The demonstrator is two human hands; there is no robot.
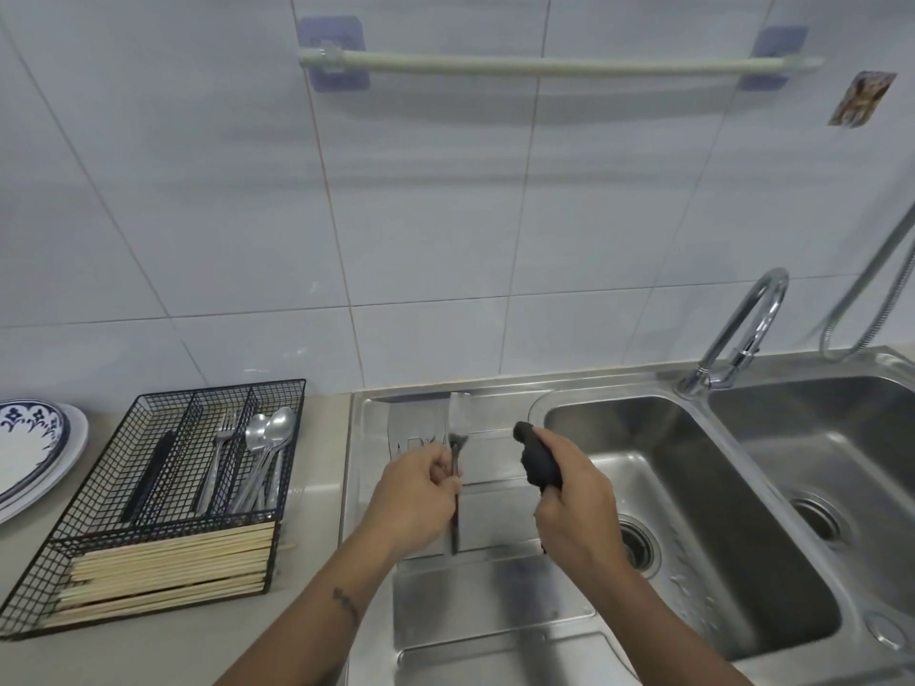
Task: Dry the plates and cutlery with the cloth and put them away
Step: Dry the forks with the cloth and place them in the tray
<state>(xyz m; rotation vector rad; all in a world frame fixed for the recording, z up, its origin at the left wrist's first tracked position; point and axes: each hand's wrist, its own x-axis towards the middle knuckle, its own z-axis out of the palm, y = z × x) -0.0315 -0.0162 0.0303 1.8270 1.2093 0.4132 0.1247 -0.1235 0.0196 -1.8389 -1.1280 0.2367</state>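
Left hand (421, 492) pinches fork (456, 467) mid-handle; right hand (577, 507) grips cloth (537, 458).

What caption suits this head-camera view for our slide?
Over the sink's draining board, the left hand holds a fork while the right hand grips a dark cloth.

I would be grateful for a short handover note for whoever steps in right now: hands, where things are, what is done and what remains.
Left hand grips a fork by its handle, tines up, over the drainboard.
Right hand holds the bunched dark cloth, beside the fork and not touching it.
Wire cutlery basket on the counter already holds spoons, forks, a dark utensil and chopsticks.
Plates are stacked at far left.
Left to do: wipe this fork and put it in the basket's fork compartment. No other loose cutlery is visible.
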